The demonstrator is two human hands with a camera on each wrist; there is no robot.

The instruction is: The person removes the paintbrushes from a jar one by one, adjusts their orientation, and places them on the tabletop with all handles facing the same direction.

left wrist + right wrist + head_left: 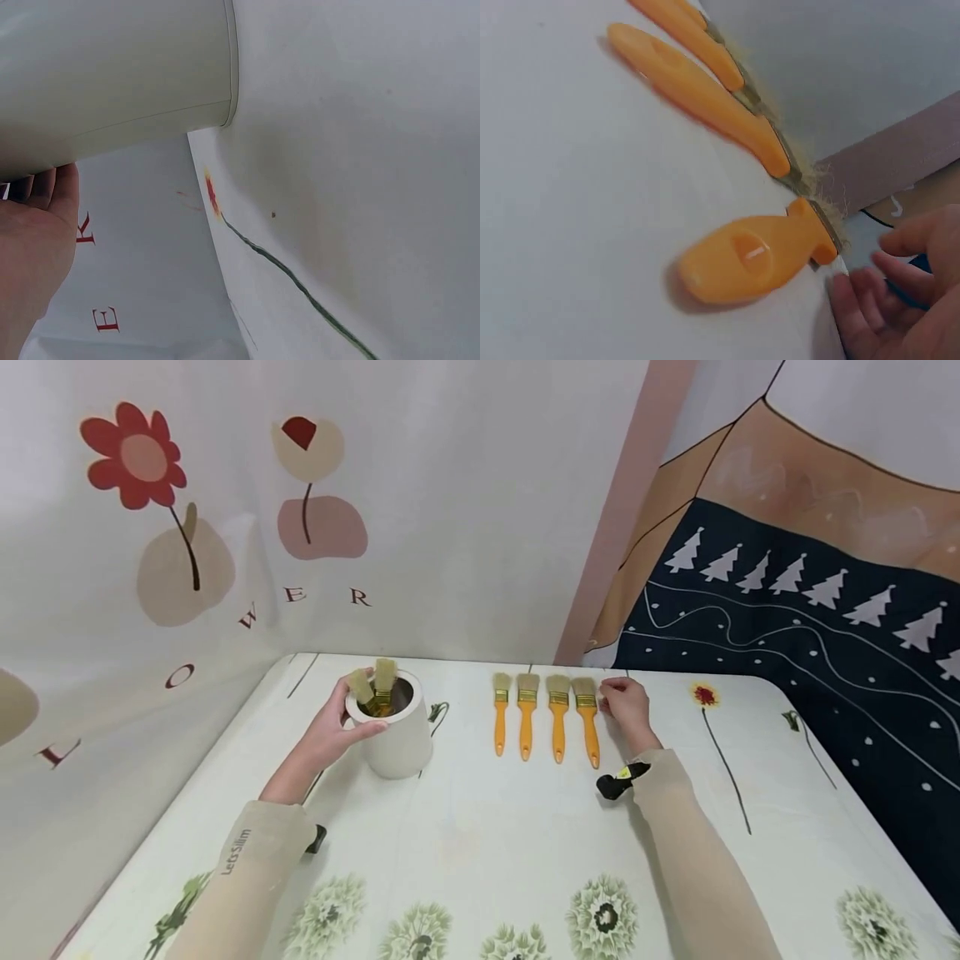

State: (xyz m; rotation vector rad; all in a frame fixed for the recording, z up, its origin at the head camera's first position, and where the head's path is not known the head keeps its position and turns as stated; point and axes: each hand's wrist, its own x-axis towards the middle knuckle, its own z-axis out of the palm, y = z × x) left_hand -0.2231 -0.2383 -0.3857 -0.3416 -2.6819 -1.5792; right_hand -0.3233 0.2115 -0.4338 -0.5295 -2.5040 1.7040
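Observation:
In the head view my left hand grips a white cylindrical pot round its upper rim, thumb on the near side. Bristle ends of two paintbrushes poke up from its mouth; their handles are hidden inside. To the right, several orange-handled paintbrushes lie in a row, bristles pointing away. My right hand is beside the bristle end of the rightmost paintbrush, its fingers loosely bent and nothing held. The right wrist view shows a small gap between those fingers and the brush.
The white table cover has printed flowers and stems. A pale curtain with flower prints hangs behind the table, and a dark cloth with white trees hangs at the right.

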